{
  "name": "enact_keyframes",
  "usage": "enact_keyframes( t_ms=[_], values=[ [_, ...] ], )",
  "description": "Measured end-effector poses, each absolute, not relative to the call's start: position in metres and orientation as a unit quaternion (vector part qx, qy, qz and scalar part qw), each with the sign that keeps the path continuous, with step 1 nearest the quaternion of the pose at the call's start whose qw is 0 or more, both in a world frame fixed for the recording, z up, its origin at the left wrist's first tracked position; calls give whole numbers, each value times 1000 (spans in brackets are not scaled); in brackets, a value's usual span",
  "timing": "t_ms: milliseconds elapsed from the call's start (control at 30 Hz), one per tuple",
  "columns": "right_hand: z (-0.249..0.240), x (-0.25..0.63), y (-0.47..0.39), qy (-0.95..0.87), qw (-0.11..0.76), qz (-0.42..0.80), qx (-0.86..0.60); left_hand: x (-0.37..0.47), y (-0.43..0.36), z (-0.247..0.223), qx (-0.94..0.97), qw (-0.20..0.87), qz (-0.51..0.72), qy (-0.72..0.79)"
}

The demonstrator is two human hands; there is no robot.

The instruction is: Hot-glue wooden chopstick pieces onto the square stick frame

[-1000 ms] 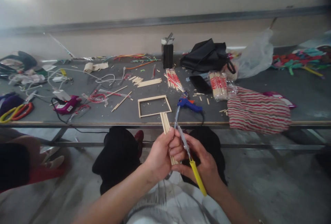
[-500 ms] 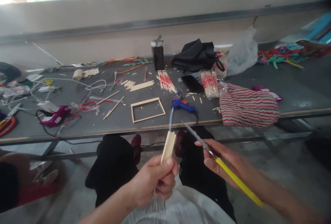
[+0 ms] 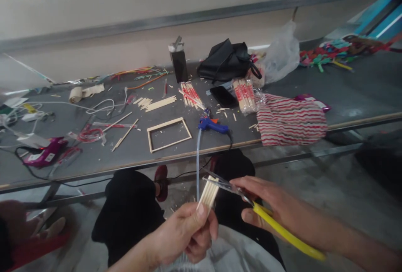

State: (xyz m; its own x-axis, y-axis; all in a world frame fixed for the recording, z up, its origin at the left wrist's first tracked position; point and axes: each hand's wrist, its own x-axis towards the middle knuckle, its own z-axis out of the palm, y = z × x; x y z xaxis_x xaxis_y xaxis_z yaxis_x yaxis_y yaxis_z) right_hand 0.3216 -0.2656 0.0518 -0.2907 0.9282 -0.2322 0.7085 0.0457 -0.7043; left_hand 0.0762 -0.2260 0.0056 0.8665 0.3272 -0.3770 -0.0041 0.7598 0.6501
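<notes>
Stick bundle [image 3: 209, 193] tilted in front of table [image 3: 354, 89], pinched in left hand [image 3: 190, 228], thumb on top. Scissors [image 3: 284, 230], 2 blades parted at bundle's tip, held in right hand [image 3: 271, 198]. On table: wooden frame [image 3: 166, 125], blue glue gun [image 3: 216, 126].

The scissors [image 3: 287, 233] have bright yellow handles and grey blades; the hand-held sticks [image 3: 210, 194] are pale cream, like the frame [image 3: 165, 124] near the bench's front edge. The bench [image 3: 351, 96] is dark grey, that edge light brown. Close to it, the glue gun [image 3: 220, 128] is blue with an orange trigger [image 3: 215, 120]. Further right, the cloth [image 3: 290, 121] bears wavy red, cream and greyish stripes. Toward the back edge, the bag [image 3: 224, 60] and bottle [image 3: 179, 66] are black. By the front edge, far left, a device [image 3: 47, 154] is magenta.
</notes>
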Motion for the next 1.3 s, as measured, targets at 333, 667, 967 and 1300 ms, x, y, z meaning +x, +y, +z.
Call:
enact_keyframes(
  t_ms=[333,667,967,1300],
  values=[
    [53,319,-264,-714,113,407,-559,77,-222,0,428,850,42,303],
    [46,317,-276,-698,191,368,-584,84,-221,2,473,819,12,325],
    [38,315,-266,-713,173,388,-558,89,-215,-4,469,829,-11,306],
    [27,322,-246,-716,200,389,-545,91,-191,5,396,868,-20,298]
  ],
)
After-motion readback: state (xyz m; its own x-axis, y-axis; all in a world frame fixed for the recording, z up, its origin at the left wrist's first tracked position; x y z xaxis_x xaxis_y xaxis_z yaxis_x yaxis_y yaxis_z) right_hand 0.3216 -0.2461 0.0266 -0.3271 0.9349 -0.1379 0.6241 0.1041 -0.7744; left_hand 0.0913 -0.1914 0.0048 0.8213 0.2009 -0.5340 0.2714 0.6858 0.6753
